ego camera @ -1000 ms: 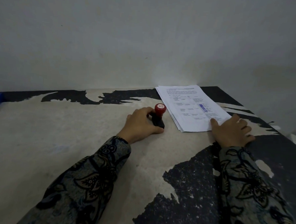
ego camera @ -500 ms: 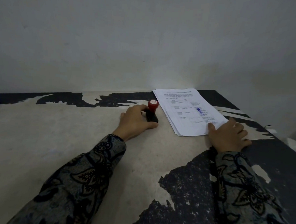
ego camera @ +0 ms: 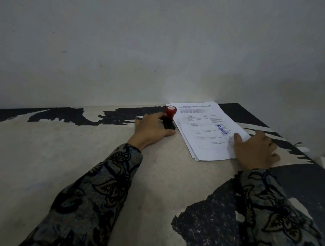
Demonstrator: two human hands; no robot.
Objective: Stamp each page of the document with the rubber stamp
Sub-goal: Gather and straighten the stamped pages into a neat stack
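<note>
- Rubber stamp (ego camera: 169,118): a round red knob on top of a black rectangular base. It stands upright on the tabletop (ego camera: 43,154), just left of the paper stack's left edge and towards the far side. The left hand (ego camera: 152,130) is curled around its base from the left.
- Document (ego camera: 204,130): a stack of white printed pages, lying flat and slightly fanned at the left and near edges. The top page shows text, a table and a blue stamp mark (ego camera: 221,130) on its right part. The right hand (ego camera: 254,152) rests on its near right corner.
</note>
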